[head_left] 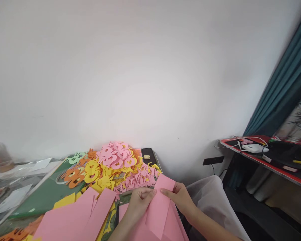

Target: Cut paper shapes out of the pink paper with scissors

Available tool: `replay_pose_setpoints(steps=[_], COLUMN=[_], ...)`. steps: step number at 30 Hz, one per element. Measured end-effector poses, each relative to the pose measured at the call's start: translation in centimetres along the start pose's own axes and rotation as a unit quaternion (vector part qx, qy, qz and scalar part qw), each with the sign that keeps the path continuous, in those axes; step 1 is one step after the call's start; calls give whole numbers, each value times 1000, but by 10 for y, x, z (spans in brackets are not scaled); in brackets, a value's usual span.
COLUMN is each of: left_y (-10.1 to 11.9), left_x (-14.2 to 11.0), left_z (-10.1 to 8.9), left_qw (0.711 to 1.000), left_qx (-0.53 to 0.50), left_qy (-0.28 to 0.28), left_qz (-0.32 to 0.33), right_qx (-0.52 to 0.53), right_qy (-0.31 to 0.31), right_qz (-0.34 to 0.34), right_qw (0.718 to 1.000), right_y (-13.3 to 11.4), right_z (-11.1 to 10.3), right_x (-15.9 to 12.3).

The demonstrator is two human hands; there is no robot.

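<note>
White wall (145, 73) bkgd, L fingers (149, 196) & R fingers (167, 193) pinching pink paper strip (159, 211).

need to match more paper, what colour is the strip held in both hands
The strip is plain pink, seen in the head view.

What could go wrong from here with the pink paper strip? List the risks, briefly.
The pink paper strip might crease where the left hand and right hand pinch it.
It could get mixed up with the pink sheets beneath, which are the same colour.
A bump might scatter the loose pink scraps near its upper end.
</note>
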State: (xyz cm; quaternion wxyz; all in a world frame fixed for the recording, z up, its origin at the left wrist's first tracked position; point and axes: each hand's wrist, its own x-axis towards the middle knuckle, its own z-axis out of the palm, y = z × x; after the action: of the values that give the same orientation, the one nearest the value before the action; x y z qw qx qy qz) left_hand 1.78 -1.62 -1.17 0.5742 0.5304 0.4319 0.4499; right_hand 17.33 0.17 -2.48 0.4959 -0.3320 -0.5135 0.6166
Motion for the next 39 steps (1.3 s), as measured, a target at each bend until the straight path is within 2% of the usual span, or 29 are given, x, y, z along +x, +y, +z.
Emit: replay_pose_setpoints(steps=[4, 10, 14, 19, 24, 31, 37, 39], left_y=[0, 4, 2, -8, -13, -7, -4, -3], left_x=[1, 1, 3, 5, 6, 3, -1, -1], left_z=[1, -2, -4, -3, -4, -3, 0, 1], left_qw=[998, 998, 999, 999, 999, 998, 993, 992], left_qx=[22, -12, -37, 28, 25, -21, 86, 87], left_qy=[39, 42, 25, 21, 28, -15, 2, 9], left_qz=[45, 40, 12, -17, -17, -50, -81, -87], right_qx=[-6, 3, -20, 2, 24, 23, 24, 24], right_qy=[-18, -52, -2, 48, 56, 64, 116, 131], right_qz=[-3, 15, 20, 26, 41, 48, 46, 55], right_qw=[1000, 999, 1000, 999, 997, 997, 992, 990], right_y=[2, 4, 7, 8, 7, 9, 11, 9], right_z=[1, 0, -5, -9, -8, -9, -15, -15], right_x=[-2, -2, 1, 3, 3, 4, 5, 5])
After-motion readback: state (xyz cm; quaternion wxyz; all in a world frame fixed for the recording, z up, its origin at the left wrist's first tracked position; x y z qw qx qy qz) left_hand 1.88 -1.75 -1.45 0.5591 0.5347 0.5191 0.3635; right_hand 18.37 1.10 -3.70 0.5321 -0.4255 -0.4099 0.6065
